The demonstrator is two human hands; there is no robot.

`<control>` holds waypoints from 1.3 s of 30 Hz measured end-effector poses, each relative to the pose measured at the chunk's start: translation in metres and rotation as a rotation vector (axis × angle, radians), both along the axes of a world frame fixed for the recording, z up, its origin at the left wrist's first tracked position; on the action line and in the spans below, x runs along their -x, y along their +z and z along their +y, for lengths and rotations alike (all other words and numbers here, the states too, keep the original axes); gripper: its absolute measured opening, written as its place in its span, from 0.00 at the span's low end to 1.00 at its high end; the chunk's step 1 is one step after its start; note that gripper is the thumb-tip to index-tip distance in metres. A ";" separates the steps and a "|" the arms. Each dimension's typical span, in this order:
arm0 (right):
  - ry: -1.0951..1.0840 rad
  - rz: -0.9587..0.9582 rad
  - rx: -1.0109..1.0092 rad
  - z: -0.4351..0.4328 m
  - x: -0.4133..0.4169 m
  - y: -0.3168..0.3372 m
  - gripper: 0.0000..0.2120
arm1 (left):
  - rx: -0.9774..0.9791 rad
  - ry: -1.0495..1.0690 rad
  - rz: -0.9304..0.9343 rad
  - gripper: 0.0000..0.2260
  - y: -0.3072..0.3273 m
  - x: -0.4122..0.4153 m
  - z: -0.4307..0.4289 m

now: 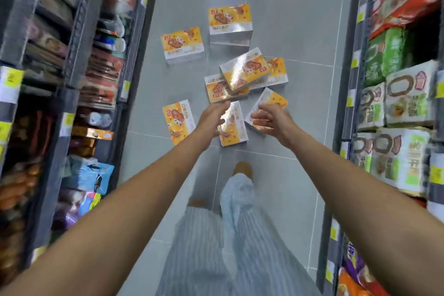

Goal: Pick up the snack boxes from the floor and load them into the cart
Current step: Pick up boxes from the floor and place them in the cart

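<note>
— Where are the snack boxes (243,68)?

— All on the grey tiled floor (300,19) of the aisle, between the packed shelves (79,74) on either side. Three are piled in the middle, one lying slantwise on top. Two lie farther off and three are nearer the person.

— And the hands?

— Both arms are stretched forward and down. The left hand (211,120) has its fingers loosely bent and holds nothing. It is just beside the nearest box (236,131). The right hand (271,122) is spread wide with nothing in it, in front of a tilted box (269,101).

— Are they touching the boxes?

— I cannot tell from this angle.

— Anything else?

— Striped trousers (204,247) and one brown shoe (243,168), just short of the nearest box.
</note>
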State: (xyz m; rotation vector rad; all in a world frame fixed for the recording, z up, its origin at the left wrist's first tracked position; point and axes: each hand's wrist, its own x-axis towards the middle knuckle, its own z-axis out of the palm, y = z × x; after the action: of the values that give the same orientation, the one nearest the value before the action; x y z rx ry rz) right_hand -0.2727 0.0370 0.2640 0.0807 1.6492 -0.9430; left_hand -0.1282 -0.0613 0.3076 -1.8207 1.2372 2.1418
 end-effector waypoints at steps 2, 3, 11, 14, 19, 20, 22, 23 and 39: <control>0.023 0.005 -0.023 -0.009 0.007 -0.030 0.04 | -0.039 0.064 -0.002 0.20 -0.026 0.009 -0.009; 0.033 0.002 -0.033 -0.014 0.009 -0.047 0.03 | -0.067 0.093 0.000 0.20 -0.046 0.013 -0.014; 0.026 0.051 -0.163 -0.028 0.022 -0.237 0.12 | -0.095 0.061 -0.117 0.13 -0.245 0.032 -0.026; 0.034 0.053 -0.204 -0.027 0.023 -0.329 0.14 | -0.084 0.111 -0.180 0.18 -0.333 0.032 -0.024; 0.161 0.030 -0.192 -0.026 0.010 -0.447 0.10 | -0.055 0.149 -0.243 0.23 -0.449 0.031 -0.017; 0.171 0.030 -0.187 -0.024 0.007 -0.478 0.18 | -0.052 0.141 -0.265 0.27 -0.473 0.030 -0.017; 0.173 0.062 -0.222 -0.019 0.004 -0.507 0.32 | -0.074 0.112 -0.282 0.29 -0.504 0.026 -0.016; 0.160 0.059 -0.235 -0.018 0.004 -0.515 0.32 | -0.093 0.102 -0.273 0.28 -0.522 0.022 -0.016; 0.181 -0.051 -0.172 -0.021 -0.003 -0.552 0.26 | -0.320 0.236 -0.214 0.22 -0.595 0.005 -0.013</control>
State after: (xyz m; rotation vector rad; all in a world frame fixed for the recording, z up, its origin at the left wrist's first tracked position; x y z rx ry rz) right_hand -0.2701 0.0160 -0.2881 0.0701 1.6578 -0.6563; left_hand -0.1333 -0.0740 -0.2876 -2.0607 0.6208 2.0362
